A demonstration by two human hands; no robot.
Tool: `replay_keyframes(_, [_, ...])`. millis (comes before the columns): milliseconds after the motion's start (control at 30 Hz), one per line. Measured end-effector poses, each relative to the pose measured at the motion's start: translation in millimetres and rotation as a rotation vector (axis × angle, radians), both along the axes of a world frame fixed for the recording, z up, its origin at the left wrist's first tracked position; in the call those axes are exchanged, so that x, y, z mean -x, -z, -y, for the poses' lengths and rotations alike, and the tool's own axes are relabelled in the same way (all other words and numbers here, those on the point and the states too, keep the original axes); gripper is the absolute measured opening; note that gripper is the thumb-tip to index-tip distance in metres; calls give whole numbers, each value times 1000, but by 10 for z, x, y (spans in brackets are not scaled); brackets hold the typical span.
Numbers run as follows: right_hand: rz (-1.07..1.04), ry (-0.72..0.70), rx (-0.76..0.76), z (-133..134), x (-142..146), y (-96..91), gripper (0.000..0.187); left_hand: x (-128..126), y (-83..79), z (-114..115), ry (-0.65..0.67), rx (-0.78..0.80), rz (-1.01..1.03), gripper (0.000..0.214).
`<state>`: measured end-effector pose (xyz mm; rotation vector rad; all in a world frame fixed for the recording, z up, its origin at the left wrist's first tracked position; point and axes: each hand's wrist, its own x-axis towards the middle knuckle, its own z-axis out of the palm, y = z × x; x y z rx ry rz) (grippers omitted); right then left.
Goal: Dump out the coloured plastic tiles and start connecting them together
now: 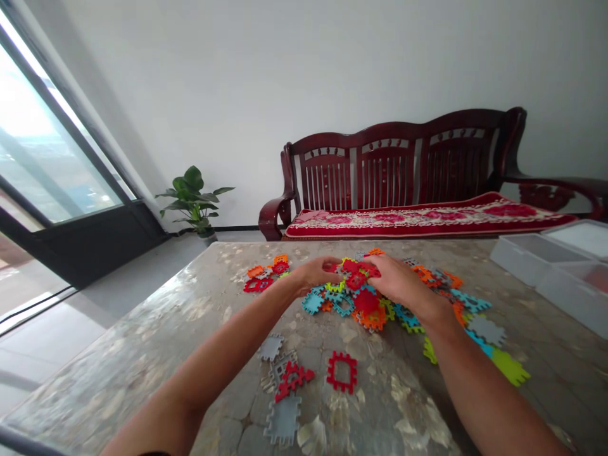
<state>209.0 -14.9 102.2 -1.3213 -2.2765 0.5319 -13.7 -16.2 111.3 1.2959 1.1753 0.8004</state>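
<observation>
Flat notched plastic tiles in red, orange, teal, green and grey lie in a pile on a stone-patterned table. My left hand rests at the pile's left side, its fingers closed around a red tile. My right hand lies on top of the pile, its fingers on red tiles between the two hands. Nearer to me lie a red frame tile, a red and grey joined group and a grey tile.
Translucent plastic bins stand at the table's right edge. Beyond the table are a dark wooden bench with a red cushion, a potted plant on the floor and a large window at the left.
</observation>
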Motion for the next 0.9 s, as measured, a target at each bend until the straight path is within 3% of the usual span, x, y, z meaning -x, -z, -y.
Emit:
replay_keyframes(33, [20, -32, 18, 40, 45, 15, 31, 123, 3, 62, 8, -10, -47, 69])
replay_keyframes(133, [168, -218, 100, 223, 256, 74, 39, 532, 33, 296, 146, -116, -434, 50])
replay_keyframes(267, [367, -450, 159, 523, 505, 128, 65, 958, 69, 684, 399, -166, -886, 66])
replay_keyframes(367, [445, -509, 164, 712, 604, 155, 64, 1080, 107, 956, 469, -207, -1101, 73])
replay_keyframes(500, [506, -516, 129, 842, 680, 192, 46, 1109, 216, 1172, 437, -217, -1142, 59])
replay_keyframes(667, [458, -521, 116, 790, 722, 273, 40, 1204, 343, 1220, 290, -244, -1068, 45])
replay_keyframes(800, [417, -499, 135, 712, 737, 343, 34, 1203, 351, 1274, 163, -222, -942, 40])
replay_keyframes(900, [410, -460, 145, 697, 766, 366, 28, 1080, 334, 1380, 183, -240, -892, 42])
